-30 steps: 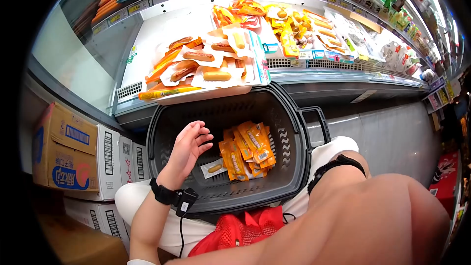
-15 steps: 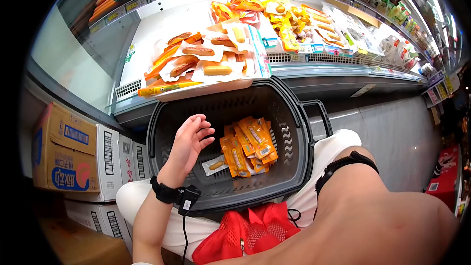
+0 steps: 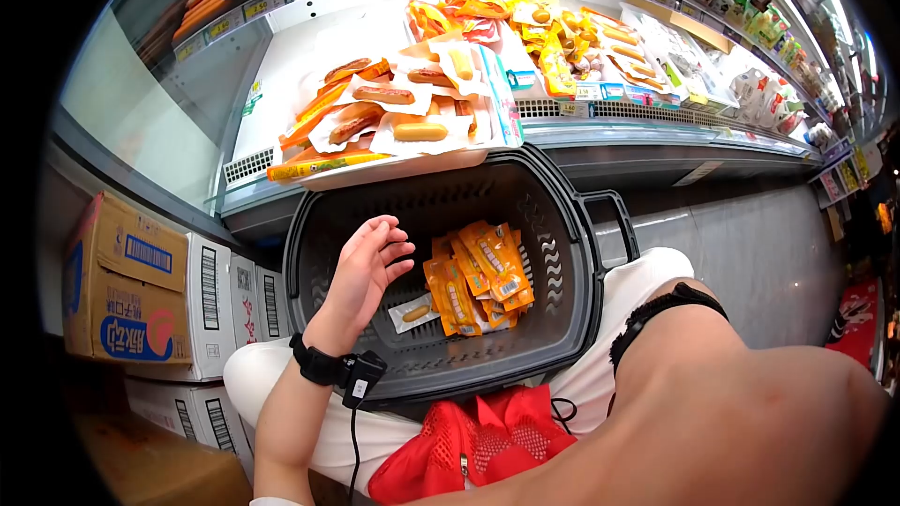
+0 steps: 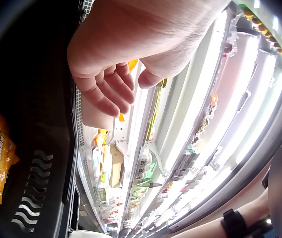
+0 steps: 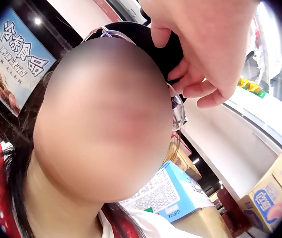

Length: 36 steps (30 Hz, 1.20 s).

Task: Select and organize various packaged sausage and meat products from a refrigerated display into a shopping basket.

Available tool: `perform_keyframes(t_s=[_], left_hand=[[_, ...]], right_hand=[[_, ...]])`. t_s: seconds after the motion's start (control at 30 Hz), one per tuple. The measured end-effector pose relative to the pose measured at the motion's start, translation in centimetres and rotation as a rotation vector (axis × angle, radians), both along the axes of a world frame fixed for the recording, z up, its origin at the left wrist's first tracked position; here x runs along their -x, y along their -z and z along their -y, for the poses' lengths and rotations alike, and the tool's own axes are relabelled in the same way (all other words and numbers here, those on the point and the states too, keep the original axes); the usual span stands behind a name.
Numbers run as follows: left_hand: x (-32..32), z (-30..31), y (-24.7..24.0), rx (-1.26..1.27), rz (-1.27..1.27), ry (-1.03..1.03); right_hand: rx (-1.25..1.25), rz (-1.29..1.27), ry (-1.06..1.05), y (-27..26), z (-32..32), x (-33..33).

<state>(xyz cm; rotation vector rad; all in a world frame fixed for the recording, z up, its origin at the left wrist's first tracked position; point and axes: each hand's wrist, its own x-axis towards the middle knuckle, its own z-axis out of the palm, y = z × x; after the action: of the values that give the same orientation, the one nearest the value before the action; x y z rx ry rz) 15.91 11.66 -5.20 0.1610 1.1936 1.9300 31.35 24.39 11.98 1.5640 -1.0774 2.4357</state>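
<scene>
My left hand (image 3: 361,272) hovers over the left part of a dark grey shopping basket (image 3: 562,347), fingers loosely bent and holding nothing. In the left wrist view the same left hand (image 4: 126,44) hangs beside the basket's rim. Orange snack packets (image 3: 478,272) lie piled in the basket, with a clear-wrapped sausage (image 3: 412,314) at their left. My right arm is raised out of the head view. In the right wrist view, the right hand (image 5: 205,44) is up at the person's head, thumb and curled fingers at the edge of black headgear (image 5: 168,54).
A white tray (image 3: 412,169) of wrapped sausages juts from the chilled shelf over the basket's far edge. More snack packs (image 3: 553,52) lie along the shelf to the right. Cardboard boxes (image 3: 131,281) are stacked at the left. The basket's handle (image 3: 623,225) sticks out right.
The head view has shifted slightly, and the raised right arm has moved a little to the right. The left hand stays over the basket, and the packets have not moved.
</scene>
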Motion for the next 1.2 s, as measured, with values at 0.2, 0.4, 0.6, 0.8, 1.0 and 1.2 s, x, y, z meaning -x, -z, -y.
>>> perform_keyframes(t_s=[0.2, 0.4, 0.6, 0.8, 1.0, 1.2], left_hand=[[0.1, 0.0, 0.1, 0.010, -0.001, -0.002], [0.0, 0.0, 0.2, -0.001, -0.030, -0.018], [0.2, 0.0, 0.3, -0.002, 0.005, 0.002], [0.1, -0.2, 0.5, 0.014, 0.006, 0.004], [0.2, -0.2, 0.6, 0.017, 0.002, 0.006], [0.3, -0.3, 0.6, 0.038, 0.006, 0.003]], right_hand=[[-0.039, 0.034, -0.008, 0.1, 0.2, 0.3], [-0.104, 0.130, 0.008, 0.1, 0.0, 0.6], [-0.090, 0.089, 0.002, 0.0, -0.7, -0.6], [-0.044, 0.001, -0.018, -1.0, -0.8, -1.4], [-0.036, -0.032, -0.023, -1.3, -1.0, -1.7], [-0.034, -0.053, -0.022, -1.6, -1.0, -2.0]])
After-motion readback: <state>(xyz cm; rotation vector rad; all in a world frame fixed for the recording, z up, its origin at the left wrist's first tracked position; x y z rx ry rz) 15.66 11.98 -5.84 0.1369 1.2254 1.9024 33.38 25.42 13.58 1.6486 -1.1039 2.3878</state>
